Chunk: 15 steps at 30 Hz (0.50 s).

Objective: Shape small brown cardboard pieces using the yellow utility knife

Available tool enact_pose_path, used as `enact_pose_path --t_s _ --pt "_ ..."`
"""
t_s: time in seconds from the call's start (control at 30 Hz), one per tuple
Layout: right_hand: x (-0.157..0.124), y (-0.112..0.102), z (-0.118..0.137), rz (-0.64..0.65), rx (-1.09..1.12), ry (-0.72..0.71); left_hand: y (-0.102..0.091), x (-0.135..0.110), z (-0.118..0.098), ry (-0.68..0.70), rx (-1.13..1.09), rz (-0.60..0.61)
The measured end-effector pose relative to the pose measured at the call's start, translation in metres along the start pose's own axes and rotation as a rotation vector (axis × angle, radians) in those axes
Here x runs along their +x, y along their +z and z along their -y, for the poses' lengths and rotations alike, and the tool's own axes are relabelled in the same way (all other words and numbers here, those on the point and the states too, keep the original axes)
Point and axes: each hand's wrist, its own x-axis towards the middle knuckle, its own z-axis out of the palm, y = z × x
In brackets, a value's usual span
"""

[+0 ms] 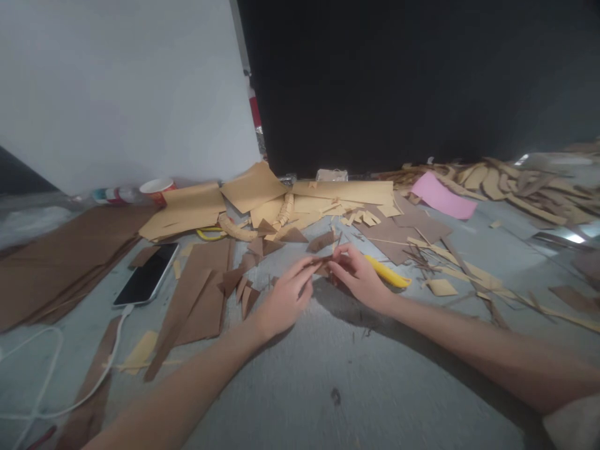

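Both my hands meet in the middle of the grey table (pixel 328 375). My left hand (pixel 284 300) pinches one end of a small brown cardboard piece (pixel 324 261), fingers closed. My right hand (pixel 359 275) grips the other end of the same piece, fingers curled. A yellow utility knife (pixel 389 274) lies on the table just behind my right hand. Small brown cardboard triangles (pixel 241 287) lie left of my left hand.
A phone (pixel 147 274) on a white cable (pixel 42 387) lies at left beside long brown cardboard strips (pixel 197 306). Tan cardboard sheets (pixel 262 200), a pink sheet (pixel 443 197) and a paper cup (pixel 157 187) sit further back. Offcuts litter the right side (pixel 469 275).
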Motion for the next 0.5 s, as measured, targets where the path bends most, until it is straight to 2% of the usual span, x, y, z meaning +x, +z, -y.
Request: enact_pose_path --t_s 0.07,0.13,0.3,0.5 --pt "0.0007 0.0004 -0.0015 0.003 -0.003 -0.023 -0.0008 0.0002 -0.0021 0.006 -0.034 0.043" --pt "0.0013 0.0005 -0.0021 0.012 -0.014 -0.061 -0.0012 0.0005 -0.0030 -0.016 -0.061 0.033" --pt "-0.0006 -0.0005 -0.0011 0.052 -0.037 -0.084 -0.0023 0.0030 -0.0026 -0.202 -0.176 -0.049" --pt "-0.0042 -0.0026 -0.0007 0.149 -0.161 -0.114 -0.0012 0.0039 0.0057 -0.328 -0.365 -0.022"
